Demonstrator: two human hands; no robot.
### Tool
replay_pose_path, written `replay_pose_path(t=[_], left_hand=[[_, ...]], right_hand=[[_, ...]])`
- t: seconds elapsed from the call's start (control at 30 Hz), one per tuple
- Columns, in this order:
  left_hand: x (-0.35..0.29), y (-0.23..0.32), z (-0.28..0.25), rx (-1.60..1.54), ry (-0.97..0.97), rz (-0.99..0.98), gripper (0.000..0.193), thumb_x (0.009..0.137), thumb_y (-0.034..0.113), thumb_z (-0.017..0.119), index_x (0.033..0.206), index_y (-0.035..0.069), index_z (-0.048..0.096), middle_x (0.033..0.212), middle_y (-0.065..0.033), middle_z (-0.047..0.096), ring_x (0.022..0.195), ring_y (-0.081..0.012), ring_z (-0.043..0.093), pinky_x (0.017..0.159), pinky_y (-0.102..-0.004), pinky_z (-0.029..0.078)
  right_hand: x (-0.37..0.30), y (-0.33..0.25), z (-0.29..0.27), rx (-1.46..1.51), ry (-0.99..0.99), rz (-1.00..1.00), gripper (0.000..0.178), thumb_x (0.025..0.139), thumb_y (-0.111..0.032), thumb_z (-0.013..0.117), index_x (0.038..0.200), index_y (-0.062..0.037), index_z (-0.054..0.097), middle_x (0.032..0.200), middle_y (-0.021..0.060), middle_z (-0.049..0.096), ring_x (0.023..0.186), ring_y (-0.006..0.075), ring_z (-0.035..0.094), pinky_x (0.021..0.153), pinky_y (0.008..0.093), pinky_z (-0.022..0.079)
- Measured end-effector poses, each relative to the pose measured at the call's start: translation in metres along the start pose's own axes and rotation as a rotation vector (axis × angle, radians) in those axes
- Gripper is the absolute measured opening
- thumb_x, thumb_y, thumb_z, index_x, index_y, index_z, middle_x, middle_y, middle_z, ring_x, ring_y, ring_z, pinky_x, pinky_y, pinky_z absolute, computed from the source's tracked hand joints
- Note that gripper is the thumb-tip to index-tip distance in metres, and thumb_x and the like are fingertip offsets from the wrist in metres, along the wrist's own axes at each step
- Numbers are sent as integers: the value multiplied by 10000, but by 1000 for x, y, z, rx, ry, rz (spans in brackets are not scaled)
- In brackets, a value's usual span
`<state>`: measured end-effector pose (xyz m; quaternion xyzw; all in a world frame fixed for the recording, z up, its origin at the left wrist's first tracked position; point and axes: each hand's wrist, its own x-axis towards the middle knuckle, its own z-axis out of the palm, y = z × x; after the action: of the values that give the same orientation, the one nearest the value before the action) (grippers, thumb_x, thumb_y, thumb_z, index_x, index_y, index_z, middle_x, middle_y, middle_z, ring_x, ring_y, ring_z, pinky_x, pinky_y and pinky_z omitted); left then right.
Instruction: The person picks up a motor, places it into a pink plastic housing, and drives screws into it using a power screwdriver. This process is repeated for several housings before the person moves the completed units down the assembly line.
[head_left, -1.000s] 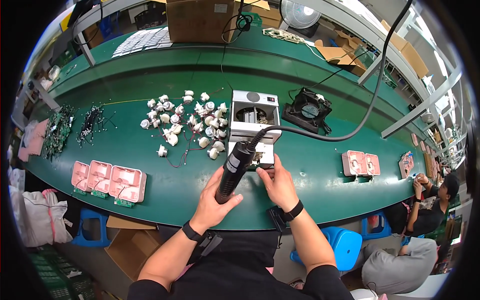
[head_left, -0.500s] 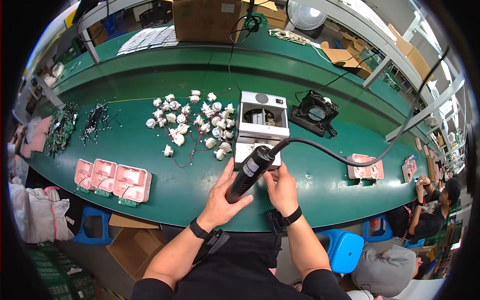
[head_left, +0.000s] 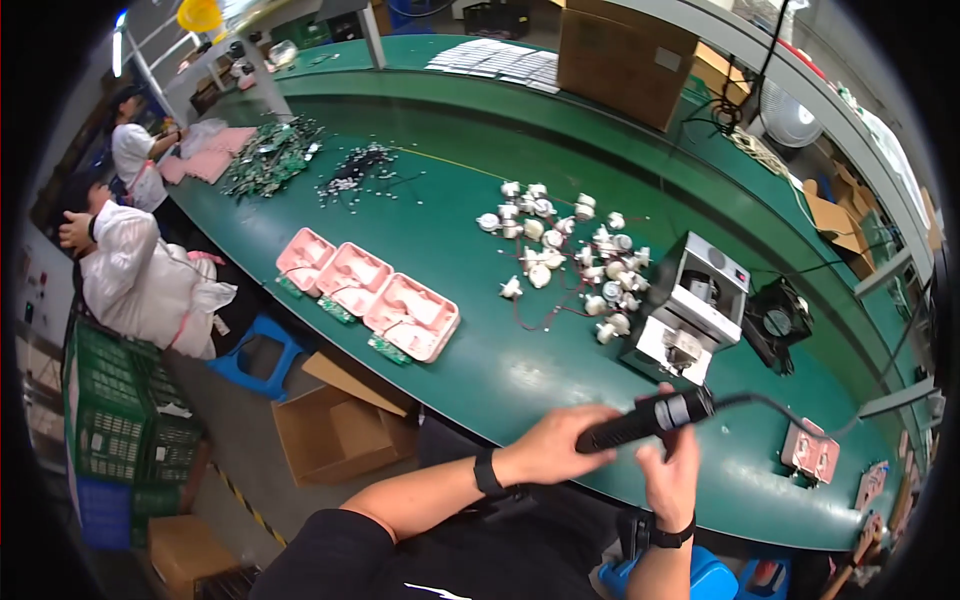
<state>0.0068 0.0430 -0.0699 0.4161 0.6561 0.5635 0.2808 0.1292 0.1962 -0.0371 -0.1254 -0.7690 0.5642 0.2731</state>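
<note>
A black electric screwdriver (head_left: 640, 418) with a cord slants across in front of my hands over the table's front edge. My left hand (head_left: 555, 442) is closed around its lower left end, thumb below and fingers above. Beside its corded end is my right hand (head_left: 672, 475), thumb apart from the stretched fingers, which pass partly behind the screwdriver; whether they touch it is hidden. Just beyond stands a grey-white boxy device (head_left: 705, 290) with a recessed top and a white front plate. A heap of small white motors (head_left: 540, 235) with thin wires lies to its left.
Pink plastic housings (head_left: 412, 318) with green circuit boards line the front left edge; more housings (head_left: 810, 450) lie right. A black fan (head_left: 775, 318) stands behind the device. Wired boards (head_left: 275, 155) are piled far left. A blue stool (head_left: 262, 355) and open carton (head_left: 335, 425) sit below.
My view has swung left, bringing two people into sight. Both hands have come back from the device's front, nearer my body, and the screwdriver has come along, now tilted flatter.
</note>
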Motion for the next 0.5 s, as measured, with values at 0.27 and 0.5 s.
replay_pose_path(t=[0.27,0.5], left_hand=[[-47,42,-100,262,-66,-17,646,837,351,802,1339,35,545,1281,-166,635,1132,-333,646,970,-387,516],[-97,-46,-324,1338,915,-268,473,899,319,715,1236,-3,635,1168,-205,694,1029,-346,685,867,-436,546]], right_hand=[[3,-40,39,835,69,209,400,945,-305,703,1189,-84,476,788,25,512,614,138,522,567,289,452],[18,-51,13,692,214,28,327,959,-260,675,1138,-102,452,779,20,491,571,127,469,533,279,418]])
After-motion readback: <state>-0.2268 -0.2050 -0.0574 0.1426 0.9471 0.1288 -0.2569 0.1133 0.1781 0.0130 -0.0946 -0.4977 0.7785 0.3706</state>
